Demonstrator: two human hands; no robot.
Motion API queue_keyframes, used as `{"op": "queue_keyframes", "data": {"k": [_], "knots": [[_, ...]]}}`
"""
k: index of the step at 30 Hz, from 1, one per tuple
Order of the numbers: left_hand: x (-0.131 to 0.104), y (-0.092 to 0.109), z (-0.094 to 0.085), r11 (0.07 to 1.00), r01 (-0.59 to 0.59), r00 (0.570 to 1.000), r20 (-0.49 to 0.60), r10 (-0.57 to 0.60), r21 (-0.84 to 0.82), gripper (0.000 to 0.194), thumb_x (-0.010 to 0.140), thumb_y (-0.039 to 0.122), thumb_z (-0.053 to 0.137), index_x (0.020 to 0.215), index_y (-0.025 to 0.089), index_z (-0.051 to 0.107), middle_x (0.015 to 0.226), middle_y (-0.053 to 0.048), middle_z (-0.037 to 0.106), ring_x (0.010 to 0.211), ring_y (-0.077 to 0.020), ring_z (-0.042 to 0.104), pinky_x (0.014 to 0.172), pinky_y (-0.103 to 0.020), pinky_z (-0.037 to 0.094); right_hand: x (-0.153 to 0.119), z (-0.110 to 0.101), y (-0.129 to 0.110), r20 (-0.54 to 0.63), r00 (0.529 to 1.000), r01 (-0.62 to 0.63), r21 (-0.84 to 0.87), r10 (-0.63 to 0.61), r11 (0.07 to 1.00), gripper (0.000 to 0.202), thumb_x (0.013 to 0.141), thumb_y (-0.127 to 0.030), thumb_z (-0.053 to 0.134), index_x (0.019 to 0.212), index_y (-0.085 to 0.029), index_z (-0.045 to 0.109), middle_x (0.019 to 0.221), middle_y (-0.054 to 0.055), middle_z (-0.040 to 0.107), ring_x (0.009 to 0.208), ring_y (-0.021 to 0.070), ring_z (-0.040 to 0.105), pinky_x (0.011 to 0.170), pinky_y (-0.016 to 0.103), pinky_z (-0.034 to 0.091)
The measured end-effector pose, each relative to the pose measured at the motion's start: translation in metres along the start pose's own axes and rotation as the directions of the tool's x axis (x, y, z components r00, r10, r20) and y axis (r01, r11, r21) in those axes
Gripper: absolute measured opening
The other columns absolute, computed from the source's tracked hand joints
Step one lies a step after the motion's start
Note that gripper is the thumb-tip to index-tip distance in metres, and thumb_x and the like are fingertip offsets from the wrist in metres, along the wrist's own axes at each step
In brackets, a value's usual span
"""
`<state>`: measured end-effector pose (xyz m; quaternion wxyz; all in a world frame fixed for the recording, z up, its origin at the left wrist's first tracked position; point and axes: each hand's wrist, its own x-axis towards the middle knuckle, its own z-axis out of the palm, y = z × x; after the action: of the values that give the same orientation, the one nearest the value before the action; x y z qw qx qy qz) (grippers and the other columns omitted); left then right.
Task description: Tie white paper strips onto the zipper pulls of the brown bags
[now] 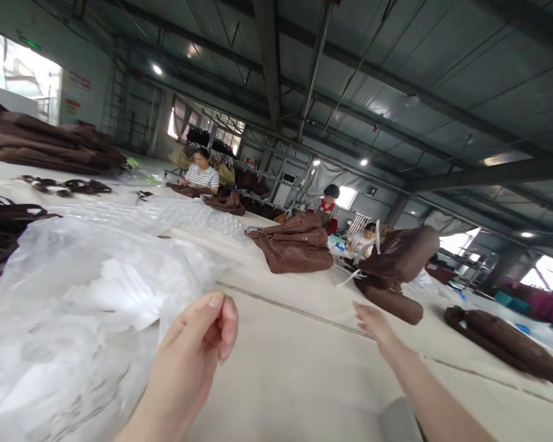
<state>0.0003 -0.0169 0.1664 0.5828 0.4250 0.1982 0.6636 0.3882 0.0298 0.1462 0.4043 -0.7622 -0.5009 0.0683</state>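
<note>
My left hand (198, 344) is raised over the pale table, its fingers curled in and the thumb resting against the index finger. Nothing shows between them. Beside it on the left lies a heap of clear plastic bags (101, 276) with white sheets inside. My right hand (371, 322) reaches forward over the table, blurred by motion, so how its fingers are set is unclear. Just beyond it are stacked brown bags (391, 301) with a white strip sticking out. Another pile of brown bags (297, 245) lies farther back, between the two hands.
A big stack of brown bags (41, 141) and dark brown straps (9, 227) occupy the left side. Bubble wrap (188, 215) lies across the table. At right is a long brown bag (507, 344). Co-workers (203, 175) sit or stand at the far side.
</note>
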Motion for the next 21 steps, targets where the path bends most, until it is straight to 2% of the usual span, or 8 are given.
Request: {"op": "queue_keyframes", "data": {"k": [3,5,7,10,13,16,19,21], "knots": [[-0.001,-0.004,0.001,1.0,0.014,1.0,0.021,-0.014,-0.002,0.038,0.086,0.04,0.05,0.056,0.016,0.052,0.047,0.002,0.044,0.043,-0.0078,0.035,0.042,-0.02,0.028,-0.073,0.069,0.005,0.239,0.971,0.0,0.033,-0.008,0.999,0.043,0.071,-0.057,0.058,0.076,-0.016,0.068,0.077,0.01,0.07,0.074,0.0245,0.066,0.066,0.035,0.054],[-0.003,-0.005,0.002,1.0,0.013,0.999,0.045,-0.013,0.005,0.037,0.085,0.04,0.051,0.057,0.016,0.052,0.047,0.002,0.044,0.043,-0.0077,0.036,0.041,-0.02,0.027,-0.117,0.1,0.002,0.418,0.895,0.135,0.085,-0.158,0.987,0.036,0.078,-0.049,0.054,0.084,-0.017,0.069,0.088,0.009,0.07,0.084,0.0228,0.065,0.078,0.035,0.05],[-0.004,-0.008,0.004,1.0,0.015,0.998,0.06,-0.017,0.025,0.036,0.084,0.04,0.053,0.058,0.016,0.052,0.046,0.003,0.044,0.042,-0.0074,0.035,0.04,-0.02,0.026,-0.151,0.116,-0.002,0.494,0.828,0.23,0.132,-0.265,0.964,0.026,0.079,-0.041,0.055,0.084,-0.02,0.069,0.097,0.008,0.068,0.088,0.0207,0.063,0.076,0.03,0.049],[0.0,-0.017,0.008,0.995,0.048,0.997,0.049,-0.053,0.087,0.034,0.083,0.041,0.055,0.061,0.016,0.052,0.045,0.004,0.042,0.041,-0.0065,0.035,0.041,-0.018,0.025,-0.18,0.119,-0.001,0.568,0.742,0.341,0.138,-0.356,0.93,0.015,0.073,-0.031,0.062,0.084,-0.023,0.068,0.1,0.005,0.067,0.087,0.019,0.062,0.073,0.027,0.048],[0.011,-0.039,0.01,0.981,0.119,0.992,0.021,-0.124,0.151,0.034,0.082,0.044,0.055,0.064,0.015,0.053,0.045,0.006,0.042,0.039,-0.0058,0.035,0.041,-0.018,0.024,-0.182,0.107,0.005,0.659,0.669,0.389,0.085,-0.345,0.917,0.016,0.07,-0.028,0.065,0.086,-0.026,0.067,0.1,0.003,0.067,0.088,0.0195,0.061,0.078,0.028,0.047],[0.032,-0.079,0.007,0.949,0.234,0.971,0.005,-0.24,0.21,0.037,0.08,0.05,0.053,0.065,0.016,0.052,0.044,0.006,0.043,0.036,-0.0056,0.035,0.039,-0.018,0.022,-0.163,0.09,0.002,0.69,0.668,0.427,-0.049,-0.278,0.903,0.017,0.071,-0.029,0.063,0.088,-0.025,0.067,0.102,0.005,0.066,0.091,0.0212,0.062,0.081,0.03,0.046],[0.052,-0.134,-0.008,0.9,0.357,0.93,-0.007,-0.367,0.25,0.044,0.074,0.059,0.053,0.063,0.016,0.051,0.041,0.006,0.043,0.031,-0.0059,0.032,0.036,-0.02,0.02,-0.119,0.073,-0.014,0.672,0.68,0.543,-0.193,-0.293,0.818,0.022,0.075,-0.031,0.06,0.094,-0.022,0.067,0.111,0.009,0.063,0.099,0.0234,0.06,0.09,0.032,0.043],[0.058,-0.172,-0.023,0.855,0.461,0.877,0.024,-0.479,0.237,0.046,0.068,0.061,0.058,0.061,0.016,0.051,0.04,0.005,0.045,0.031,-0.006,0.033,0.036,-0.02,0.02,-0.077,0.067,-0.03,0.658,0.68,0.631,-0.303,-0.322,0.714,0.026,0.077,-0.03,0.058,0.099,-0.02,0.067,0.117,0.011,0.06,0.107,0.0254,0.056,0.096,0.035,0.039]]}}
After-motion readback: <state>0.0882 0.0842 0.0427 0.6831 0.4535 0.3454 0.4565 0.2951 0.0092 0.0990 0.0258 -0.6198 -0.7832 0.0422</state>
